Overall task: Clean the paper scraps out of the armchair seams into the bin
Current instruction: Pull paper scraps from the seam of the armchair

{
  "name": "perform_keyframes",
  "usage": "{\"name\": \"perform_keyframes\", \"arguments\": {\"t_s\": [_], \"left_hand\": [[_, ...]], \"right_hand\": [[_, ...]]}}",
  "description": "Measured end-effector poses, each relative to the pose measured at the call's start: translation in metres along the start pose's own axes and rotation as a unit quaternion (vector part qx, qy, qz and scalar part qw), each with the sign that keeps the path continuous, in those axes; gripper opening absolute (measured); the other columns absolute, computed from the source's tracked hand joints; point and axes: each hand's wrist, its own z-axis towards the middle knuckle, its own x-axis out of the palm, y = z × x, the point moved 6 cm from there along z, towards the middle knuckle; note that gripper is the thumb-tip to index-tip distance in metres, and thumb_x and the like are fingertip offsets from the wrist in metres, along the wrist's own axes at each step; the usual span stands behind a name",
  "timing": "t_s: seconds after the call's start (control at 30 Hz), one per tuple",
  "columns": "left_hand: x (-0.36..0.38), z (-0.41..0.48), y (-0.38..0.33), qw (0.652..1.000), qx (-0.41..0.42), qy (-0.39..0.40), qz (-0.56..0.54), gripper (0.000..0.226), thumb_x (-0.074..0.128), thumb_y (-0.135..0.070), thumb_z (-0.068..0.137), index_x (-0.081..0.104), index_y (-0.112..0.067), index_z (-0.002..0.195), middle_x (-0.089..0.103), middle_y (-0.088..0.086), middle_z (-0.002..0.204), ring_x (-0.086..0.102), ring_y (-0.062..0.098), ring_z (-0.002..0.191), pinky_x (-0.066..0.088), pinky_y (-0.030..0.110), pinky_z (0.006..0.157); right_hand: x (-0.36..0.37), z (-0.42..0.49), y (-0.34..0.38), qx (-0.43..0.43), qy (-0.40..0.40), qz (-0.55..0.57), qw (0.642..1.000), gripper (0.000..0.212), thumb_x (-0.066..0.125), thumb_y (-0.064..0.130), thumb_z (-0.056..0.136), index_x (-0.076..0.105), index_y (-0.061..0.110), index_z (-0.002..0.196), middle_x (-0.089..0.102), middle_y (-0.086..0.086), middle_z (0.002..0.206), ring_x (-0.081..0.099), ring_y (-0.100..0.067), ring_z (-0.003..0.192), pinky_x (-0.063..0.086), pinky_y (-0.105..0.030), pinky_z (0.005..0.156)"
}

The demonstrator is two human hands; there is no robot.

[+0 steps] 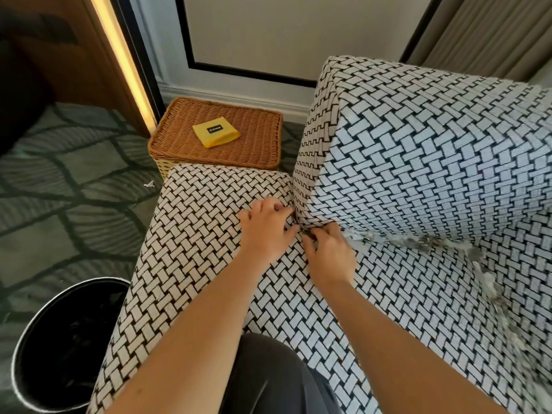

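- Paper scraps lie in a pale, ragged line along the seam of the armchair, starting just right of the right hand and curving on down the far side of the seat.
- Both hands meet at the corner where arm, back and seat join. The left hand has its fingers bent against the seam, and the right hand has its fingertips tucked into the crevice. Whether either pinches a scrap cannot be told.
- Beyond the hands stands a wicker basket with a yellow packet on its lid. The packet's dark label carries pale lettering, upside down and too small to read.
- The armchair fabric is a black-and-white basket-weave print.
- A round black bin stands on the carpet left of and nearer than the hands, beside the chair arm.
- One white scrap lies on the green leaf-patterned carpet, left of the hands.
- Behind are a pale panelled wall, a lit vertical strip and a beige curtain.
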Motion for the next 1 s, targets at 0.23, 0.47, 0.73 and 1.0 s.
{"name": "perform_keyframes", "arguments": {"t_s": [0.23, 0.47, 0.73, 1.0], "left_hand": [[0.0, 0.017, -0.01, 0.995, -0.091, 0.026, -0.024, 0.037, 0.065, -0.043, 0.081, 0.062, -0.025, 0.114, 0.047, 0.002, 0.123, 0.037, 0.024, 0.119, 0.029, 0.044, 0.098], [-0.002, 0.012, -0.015, 0.996, -0.082, 0.013, -0.014, 0.026, 0.06, -0.035, 0.086, 0.063, -0.02, 0.107, 0.05, 0.002, 0.118, 0.04, 0.023, 0.117, 0.031, 0.042, 0.097], [-0.005, -0.022, -0.005, 0.973, -0.09, 0.022, -0.21, 0.02, 0.055, -0.024, 0.093, 0.07, -0.01, 0.092, 0.068, 0.004, 0.088, 0.063, 0.023, 0.082, 0.049, 0.035, 0.078], [-0.018, -0.074, -0.004, 0.918, -0.148, 0.087, -0.358, 0.015, 0.061, -0.016, 0.087, 0.072, -0.007, 0.093, 0.067, 0.0, 0.087, 0.056, 0.008, 0.072, 0.041, 0.019, 0.068]], "right_hand": [[-0.001, 0.001, -0.003, 0.01, -0.001, 0.024, 1.0, 0.029, 0.05, 0.032, 0.093, 0.062, 0.014, 0.112, 0.052, -0.001, 0.119, 0.057, -0.02, 0.093, 0.039, -0.023, 0.068], [-0.006, -0.003, -0.003, 0.003, -0.051, 0.079, 0.996, 0.024, 0.047, 0.02, 0.095, 0.066, 0.007, 0.102, 0.059, -0.005, 0.108, 0.057, -0.019, 0.082, 0.037, -0.022, 0.065], [-0.013, -0.015, -0.003, -0.003, -0.017, 0.161, 0.987, 0.018, 0.048, 0.015, 0.095, 0.063, 0.005, 0.089, 0.059, -0.004, 0.085, 0.051, -0.013, 0.068, 0.031, -0.013, 0.055], [-0.027, -0.05, 0.008, 0.092, 0.098, 0.433, 0.891, 0.01, 0.055, 0.006, 0.089, 0.063, 0.011, 0.091, 0.057, 0.004, 0.071, 0.047, -0.004, 0.059, 0.039, -0.009, 0.05]]}}
